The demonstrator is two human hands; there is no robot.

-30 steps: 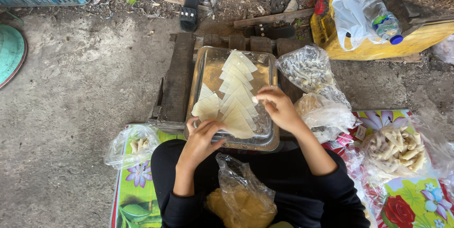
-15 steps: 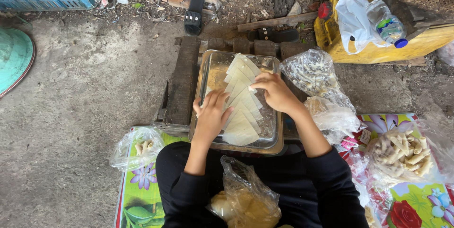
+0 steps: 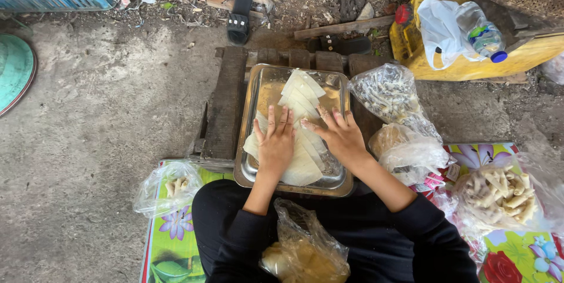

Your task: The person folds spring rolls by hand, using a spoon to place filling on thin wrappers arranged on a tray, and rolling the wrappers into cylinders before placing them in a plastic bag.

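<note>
I look down at a metal tray (image 3: 251, 168) in the middle of the frame, and it sits on a low wooden surface (image 3: 226, 104). In the tray lie pale triangular wrappers (image 3: 301, 92), fanned in a row. The long axis of the row goes from the lower middle of the tray up toward its upper right corner.

My left hand (image 3: 276, 142) lies flat and open on the lower part of the row, fingers spread and pointing to the top of the frame. It grips nothing. My right hand (image 3: 339, 136) is also open, palm down, just beside the left one, and its fingertips touch the right edge of the same sheets. The free wrappers lie above both hands, toward the top of the frame. The right hand is a little nearer to them, I think, because the row leans to that side.

At the right of the tray there are two clear bags (image 3: 390, 92). One more bag with yellow content (image 3: 305, 256) rests on my lap at the bottom. A yellow canister (image 3: 470, 68) stands at the upper right.
</note>
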